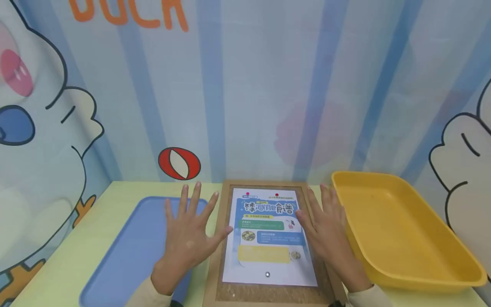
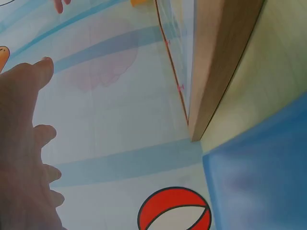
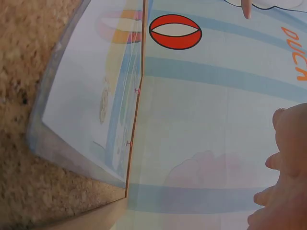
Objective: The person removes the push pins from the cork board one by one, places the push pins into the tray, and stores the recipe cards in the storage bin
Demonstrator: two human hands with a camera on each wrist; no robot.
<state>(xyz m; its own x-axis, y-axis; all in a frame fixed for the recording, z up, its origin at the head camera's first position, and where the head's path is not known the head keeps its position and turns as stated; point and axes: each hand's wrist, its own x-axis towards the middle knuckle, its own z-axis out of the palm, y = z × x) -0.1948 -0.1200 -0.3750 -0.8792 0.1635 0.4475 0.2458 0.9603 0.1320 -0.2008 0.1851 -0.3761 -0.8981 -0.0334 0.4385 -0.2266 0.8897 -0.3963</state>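
Facing a striped blue backdrop (image 1: 261, 85) across the upper frame, with orange letters (image 1: 147, 22) at the upper left, white cartoon figures (image 1: 42, 183) along the side edges and a printed red ball (image 1: 179, 163) left of centre. Looking down on a pale yellow table (image 1: 119, 204) in the lower frame. Seeing a wooden-framed corkboard (image 1: 238, 294) resting at the lower centre, bearing a printed sheet (image 1: 270, 238), with two pink pins (image 1: 277, 195) near the sheet's top edge and a silvery pin (image 1: 267, 274) near its bottom. Finding a blue tray (image 1: 126, 256) at the lower left and a yellow tub (image 1: 422, 230) at the lower right, flanking the corkboard. Holding the left hand (image 1: 189, 238) out left of lower centre, fingers spreading wide, grip released, covering the blue tray's right side and some of the corkboard's left border. Holding the right hand (image 1: 327, 236) out right of lower centre, fingers extending, likewise grasping nothing, hiding some of the sheet's right edge, the corkboard's right border and the tub's left wall. Showing a gap between hand and corkboard in each wrist view.
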